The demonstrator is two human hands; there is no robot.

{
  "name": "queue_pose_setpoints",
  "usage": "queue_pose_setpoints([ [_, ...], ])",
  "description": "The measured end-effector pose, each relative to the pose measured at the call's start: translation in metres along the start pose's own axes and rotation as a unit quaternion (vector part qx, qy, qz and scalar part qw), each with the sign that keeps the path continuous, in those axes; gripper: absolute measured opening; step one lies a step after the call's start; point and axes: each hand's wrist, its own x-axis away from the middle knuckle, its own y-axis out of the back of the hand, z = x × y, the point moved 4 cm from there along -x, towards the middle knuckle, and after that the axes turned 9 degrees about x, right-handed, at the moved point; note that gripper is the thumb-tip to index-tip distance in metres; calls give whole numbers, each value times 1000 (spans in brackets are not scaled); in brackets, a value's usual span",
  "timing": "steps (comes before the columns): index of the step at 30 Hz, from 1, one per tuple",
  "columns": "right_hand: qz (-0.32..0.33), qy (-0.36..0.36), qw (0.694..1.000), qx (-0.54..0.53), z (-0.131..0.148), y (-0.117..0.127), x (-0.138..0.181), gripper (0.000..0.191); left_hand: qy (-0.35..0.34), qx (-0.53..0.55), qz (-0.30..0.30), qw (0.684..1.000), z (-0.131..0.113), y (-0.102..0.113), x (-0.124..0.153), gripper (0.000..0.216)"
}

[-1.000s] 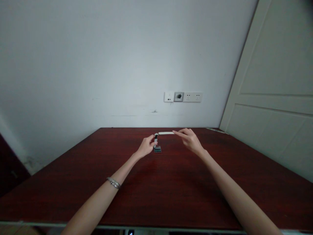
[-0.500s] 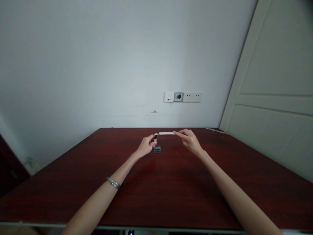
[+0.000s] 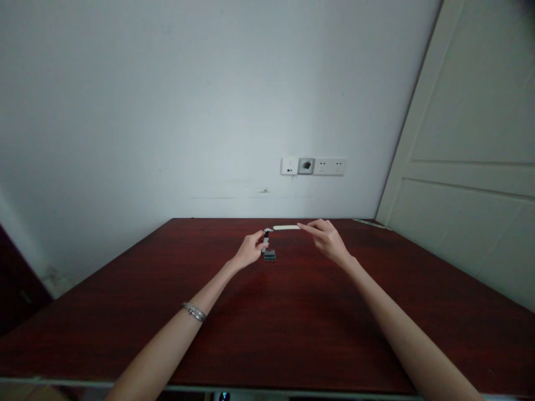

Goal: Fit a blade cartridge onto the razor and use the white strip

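My left hand (image 3: 249, 250) is closed around a small slim tool (image 3: 266, 240) with a grey-white shaft, a black band and a pale head at the top; its exact kind is too small to make out. The tool stands roughly upright. Just below it on the table lies a small clear plastic box (image 3: 270, 255). Between the fingers of my right hand (image 3: 325, 238) is a flat white strip (image 3: 286, 227) with a rounded end, held level. Its left tip comes close to the tool's head; whether they touch I cannot tell.
The dark red wooden table (image 3: 267, 334) runs back to a pale wall. Wall sockets (image 3: 330, 166) and a switch plate sit above its far edge. A white panelled door (image 3: 468, 167) stands along the right side. A thin flat item (image 3: 371, 224) lies at the far right corner.
Both hands keep nearly the same pose and hold the same things. The white strip and the tool appear shifted very slightly right, along with the whole view.
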Motion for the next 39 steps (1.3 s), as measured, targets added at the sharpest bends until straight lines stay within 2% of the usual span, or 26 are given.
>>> queue_pose_setpoints([
  [4,-14,-25,1000,-1,6,1,-3,50,5,7,1,1000,1,-3,1,12],
  [7,8,-20,1000,-5,13,-2,-5,50,6,26,10,1000,-2,-7,0,13],
  [14,6,-38,999,-2,3,-2,0,48,30,59,0,998,-1,-7,-2,15],
  [20,7,-29,1000,-9,15,-7,-2,50,29,61,10,998,-1,-11,-1,14],
  [27,-10,-22,1000,4,1,-5,4,49,36,63,1,997,-2,-5,-2,21],
  [31,-29,-34,999,-3,11,-7,2,49,31,50,9,998,1,-8,-1,17],
  [34,-17,-37,999,-10,16,-12,2,49,25,49,16,998,-1,-9,0,13],
  [39,-16,-42,999,-21,0,-15,10,48,36,47,9,998,-5,-7,-1,17],
])
